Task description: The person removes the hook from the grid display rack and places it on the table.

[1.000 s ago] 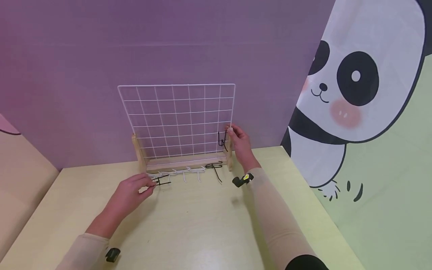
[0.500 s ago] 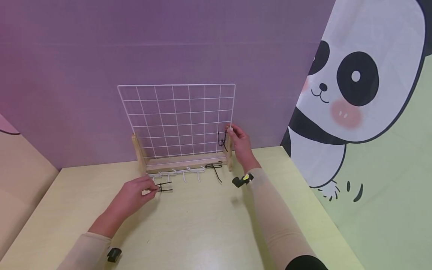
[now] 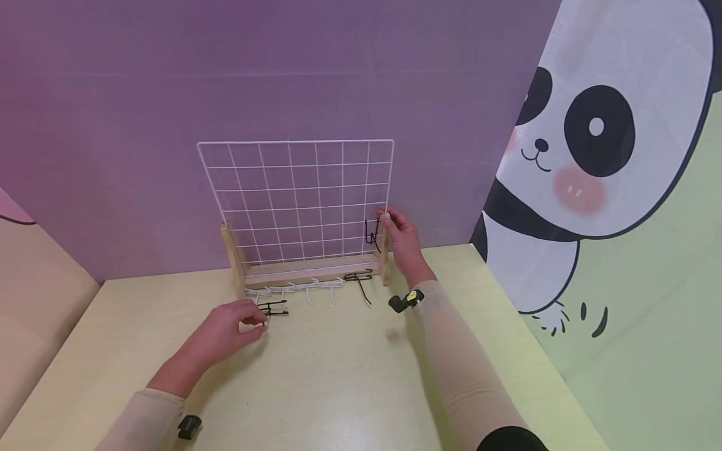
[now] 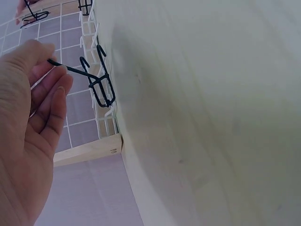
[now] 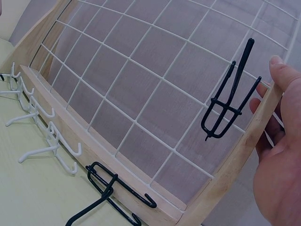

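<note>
My left hand pinches the prong end of a black wire hook between thumb and fingertips, close over the table. The hook's two bent ends point upward in the left wrist view. My right hand holds the right edge of a white wire grid, at the upright of its wooden stand. Another black hook hangs on the grid beside those fingers. A black hook lies in front of the stand's right end, with several white hooks in a row to its left.
The pale table reaches back to a purple wall panel. A wall with a panda picture stands along the right side. Both wrists wear small black cameras.
My left hand has shifted slightly right and toward me with the black hook, which has turned so its prong lies in the fingertips. The right hand stays at the grid's edge.
</note>
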`<state>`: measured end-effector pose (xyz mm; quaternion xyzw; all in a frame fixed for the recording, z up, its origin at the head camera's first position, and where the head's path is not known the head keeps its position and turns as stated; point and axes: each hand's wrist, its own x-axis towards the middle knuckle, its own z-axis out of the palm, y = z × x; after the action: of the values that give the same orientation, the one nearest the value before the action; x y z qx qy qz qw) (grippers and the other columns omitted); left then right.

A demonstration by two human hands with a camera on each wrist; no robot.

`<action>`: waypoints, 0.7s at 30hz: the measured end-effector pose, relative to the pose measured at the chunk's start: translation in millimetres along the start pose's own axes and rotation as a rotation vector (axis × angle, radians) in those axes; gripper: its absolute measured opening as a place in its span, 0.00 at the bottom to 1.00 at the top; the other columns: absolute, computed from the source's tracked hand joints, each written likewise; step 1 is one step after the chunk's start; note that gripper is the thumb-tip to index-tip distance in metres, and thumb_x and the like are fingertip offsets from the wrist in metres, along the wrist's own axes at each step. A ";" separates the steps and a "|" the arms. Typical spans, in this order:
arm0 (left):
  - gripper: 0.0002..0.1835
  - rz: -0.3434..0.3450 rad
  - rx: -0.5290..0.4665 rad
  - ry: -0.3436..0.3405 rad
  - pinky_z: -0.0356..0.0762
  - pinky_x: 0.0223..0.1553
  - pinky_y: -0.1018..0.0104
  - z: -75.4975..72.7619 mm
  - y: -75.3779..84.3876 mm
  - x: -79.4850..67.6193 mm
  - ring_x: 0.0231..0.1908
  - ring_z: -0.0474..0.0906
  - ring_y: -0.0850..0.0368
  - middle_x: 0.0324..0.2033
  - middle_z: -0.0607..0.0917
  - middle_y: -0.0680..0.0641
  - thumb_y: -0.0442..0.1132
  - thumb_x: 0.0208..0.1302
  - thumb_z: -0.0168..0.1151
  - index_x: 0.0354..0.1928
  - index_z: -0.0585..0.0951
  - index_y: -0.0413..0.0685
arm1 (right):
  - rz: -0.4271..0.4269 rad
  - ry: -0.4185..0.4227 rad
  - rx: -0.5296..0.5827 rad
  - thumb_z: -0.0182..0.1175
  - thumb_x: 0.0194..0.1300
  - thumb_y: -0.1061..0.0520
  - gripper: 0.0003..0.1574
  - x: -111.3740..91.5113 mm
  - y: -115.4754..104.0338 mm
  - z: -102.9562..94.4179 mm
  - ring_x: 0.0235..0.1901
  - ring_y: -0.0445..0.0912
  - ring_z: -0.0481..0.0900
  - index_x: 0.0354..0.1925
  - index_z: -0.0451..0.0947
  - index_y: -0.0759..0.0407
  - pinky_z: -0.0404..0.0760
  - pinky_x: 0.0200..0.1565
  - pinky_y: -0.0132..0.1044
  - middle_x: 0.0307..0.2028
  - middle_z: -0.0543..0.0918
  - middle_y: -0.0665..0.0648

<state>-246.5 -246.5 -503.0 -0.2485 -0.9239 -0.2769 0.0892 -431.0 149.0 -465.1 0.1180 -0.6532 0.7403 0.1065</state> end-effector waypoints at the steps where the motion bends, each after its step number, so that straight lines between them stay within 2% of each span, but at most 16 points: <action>1: 0.09 0.001 -0.012 -0.005 0.90 0.46 0.54 0.5 -0.6 -0.3 0.41 0.87 0.58 0.37 0.84 0.62 0.32 0.66 0.80 0.41 0.90 0.53 | 0.001 0.001 0.000 0.63 0.85 0.52 0.21 -0.1 -0.3 0.0 0.70 0.48 0.78 0.69 0.83 0.58 0.70 0.77 0.48 0.63 0.88 0.50; 8: 0.08 -0.037 -0.033 -0.060 0.89 0.49 0.52 3.4 -2.1 -0.4 0.44 0.86 0.57 0.40 0.85 0.60 0.36 0.68 0.79 0.45 0.89 0.52 | -0.026 -0.008 0.019 0.63 0.85 0.53 0.20 -0.5 -1.9 0.9 0.68 0.47 0.79 0.67 0.83 0.61 0.72 0.74 0.46 0.61 0.89 0.51; 21: 0.09 -0.028 -0.052 -0.114 0.88 0.47 0.57 7.7 -7.4 2.1 0.42 0.83 0.58 0.40 0.85 0.58 0.35 0.66 0.80 0.45 0.89 0.46 | -0.023 -0.009 0.022 0.63 0.84 0.53 0.19 0.2 0.9 -0.5 0.69 0.47 0.79 0.66 0.84 0.58 0.71 0.76 0.45 0.62 0.89 0.51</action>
<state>-252.3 -246.8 -512.2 -0.2530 -0.9234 -0.2875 0.0260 -431.5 149.4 -465.9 0.1301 -0.6440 0.7457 0.1109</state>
